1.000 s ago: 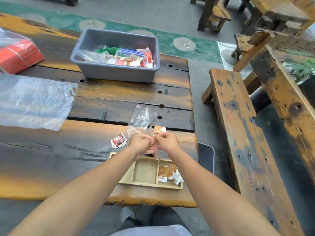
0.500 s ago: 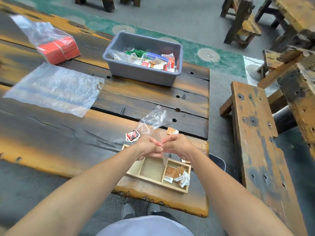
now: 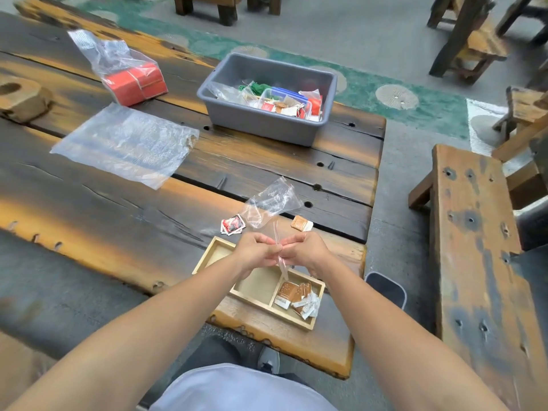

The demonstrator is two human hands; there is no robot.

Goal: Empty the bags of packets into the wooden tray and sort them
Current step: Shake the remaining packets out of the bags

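Wooden table (image 3: 118, 232): dark planks, orange-worn edges.
Flat clear bag (image 3: 124, 143): lies mid-table, toward the left edge.
Grey tub (image 3: 267, 126): by the far right corner, holding mixed packets and bags.
Bagged red box (image 3: 133, 81): near the far edge, left of the tub.
Wooden tray (image 3: 261, 284): at the near right corner; brown packets (image 3: 292, 292) heaped in its right compartment.
Left hand (image 3: 255, 252) and right hand (image 3: 308, 250): fingertips meeting above the tray, both pinching the small clear bag (image 3: 271, 200), which rises crumpled from them.
Red-and-black packets (image 3: 232, 225) and a single brown packet (image 3: 301, 223): on the table just beyond the tray
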